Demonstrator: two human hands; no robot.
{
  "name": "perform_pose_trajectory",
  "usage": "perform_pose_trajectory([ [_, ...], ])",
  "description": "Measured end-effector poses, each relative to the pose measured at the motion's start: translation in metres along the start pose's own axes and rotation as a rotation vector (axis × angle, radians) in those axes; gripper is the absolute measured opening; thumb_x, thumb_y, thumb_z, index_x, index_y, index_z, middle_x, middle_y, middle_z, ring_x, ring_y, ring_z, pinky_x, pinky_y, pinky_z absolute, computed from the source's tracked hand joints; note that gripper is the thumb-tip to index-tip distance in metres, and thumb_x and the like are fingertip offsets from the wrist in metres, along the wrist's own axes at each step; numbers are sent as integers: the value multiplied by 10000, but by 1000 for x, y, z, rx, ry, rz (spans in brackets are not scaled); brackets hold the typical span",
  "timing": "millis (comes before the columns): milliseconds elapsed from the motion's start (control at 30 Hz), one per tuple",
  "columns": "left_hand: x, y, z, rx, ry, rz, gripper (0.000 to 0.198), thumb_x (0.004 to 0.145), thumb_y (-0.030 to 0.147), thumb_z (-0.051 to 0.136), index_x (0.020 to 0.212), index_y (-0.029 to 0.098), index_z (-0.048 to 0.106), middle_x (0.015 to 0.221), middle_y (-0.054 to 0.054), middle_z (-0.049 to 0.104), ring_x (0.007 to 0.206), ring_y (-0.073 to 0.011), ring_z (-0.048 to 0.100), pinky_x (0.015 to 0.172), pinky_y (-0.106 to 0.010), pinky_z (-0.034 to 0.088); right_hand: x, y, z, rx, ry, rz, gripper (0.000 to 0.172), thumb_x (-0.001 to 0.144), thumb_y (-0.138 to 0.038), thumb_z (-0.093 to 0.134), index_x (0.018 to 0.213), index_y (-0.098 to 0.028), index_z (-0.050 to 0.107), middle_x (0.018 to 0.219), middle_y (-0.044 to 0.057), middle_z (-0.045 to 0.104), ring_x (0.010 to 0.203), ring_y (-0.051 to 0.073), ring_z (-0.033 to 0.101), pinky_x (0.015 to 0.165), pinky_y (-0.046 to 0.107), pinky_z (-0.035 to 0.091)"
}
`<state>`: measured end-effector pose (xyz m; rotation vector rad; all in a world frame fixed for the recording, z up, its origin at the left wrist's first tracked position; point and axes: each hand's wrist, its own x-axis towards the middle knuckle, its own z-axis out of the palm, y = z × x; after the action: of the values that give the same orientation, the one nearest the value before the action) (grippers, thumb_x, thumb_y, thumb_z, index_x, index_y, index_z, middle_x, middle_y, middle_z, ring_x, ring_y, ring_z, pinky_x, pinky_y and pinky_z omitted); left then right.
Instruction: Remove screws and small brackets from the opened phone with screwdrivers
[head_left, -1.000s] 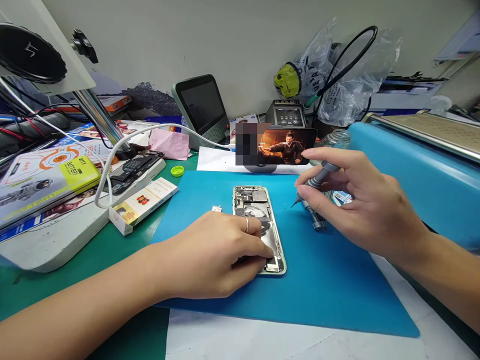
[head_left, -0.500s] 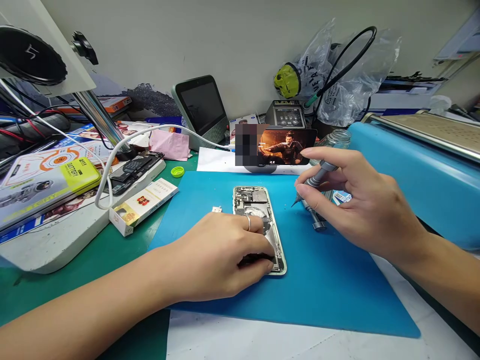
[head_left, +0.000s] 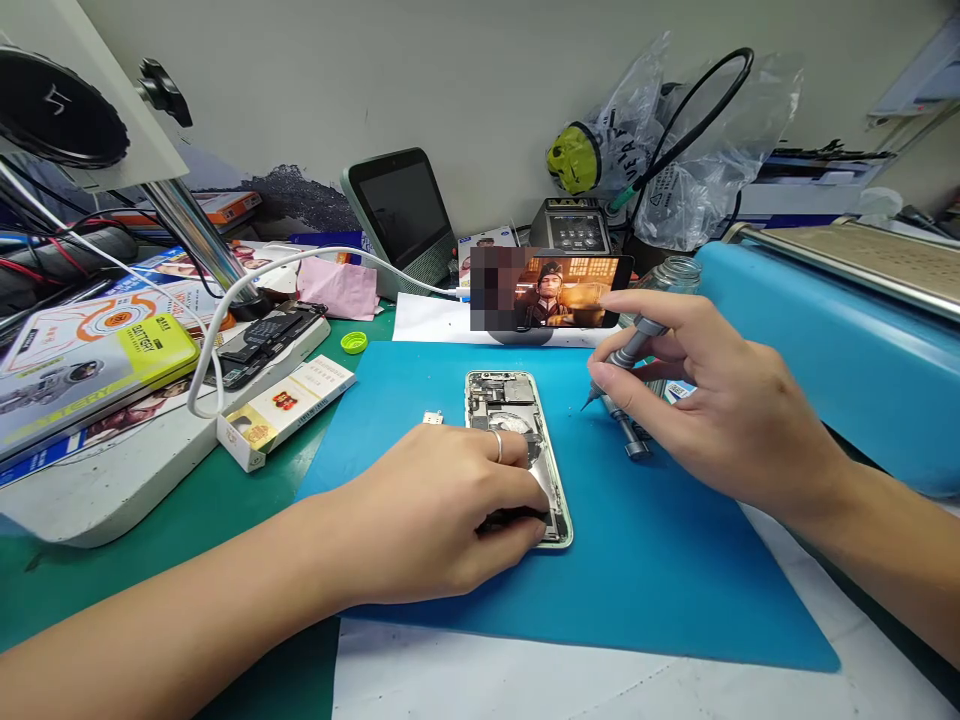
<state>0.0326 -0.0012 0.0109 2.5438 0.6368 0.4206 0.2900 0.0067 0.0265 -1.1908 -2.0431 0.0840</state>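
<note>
Here's the opened smartphone (head_left: 501,390), left hand (head_left: 446,510) draped across its lower half, blue mat (head_left: 660,580) beneath it; to its right, the right hand (head_left: 739,415) pinches a grey precision screwdriver (head_left: 631,350) (tip angled down!), and beyond it glows a propped-up handset (head_left: 574,293).

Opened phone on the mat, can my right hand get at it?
Probably yes: the opened phone lies near the right hand, its far end uncovered, though the left hand partly covers the rest.

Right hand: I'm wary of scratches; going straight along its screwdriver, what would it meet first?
Most likely the blue mat, just right of the open phone: the screwdriver in the right hand slants down and left toward it. Depth is unclear, so the gap can't be judged.
</note>
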Motion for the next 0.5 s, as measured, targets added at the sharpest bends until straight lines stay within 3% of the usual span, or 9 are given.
perform_pose_trajectory([
  [367,0,0,0,-32,3,-8,186,1031,234,589,1052,194,770,903,-6,640,757,-143,570,633,-315,353,0,4,4,-26,-15,-25,409,1009,-288,678,1402,-331,575,1051,4,772,820,220,781,788,388,693],
  [500,-1,0,-1,-41,4,-3,185,1031,236,594,1046,188,771,905,-6,638,755,-136,570,642,-308,356,1,4,4,-35,-18,-9,402,1010,-327,677,1398,-341,577,1067,11,774,845,245,789,773,407,700],
])
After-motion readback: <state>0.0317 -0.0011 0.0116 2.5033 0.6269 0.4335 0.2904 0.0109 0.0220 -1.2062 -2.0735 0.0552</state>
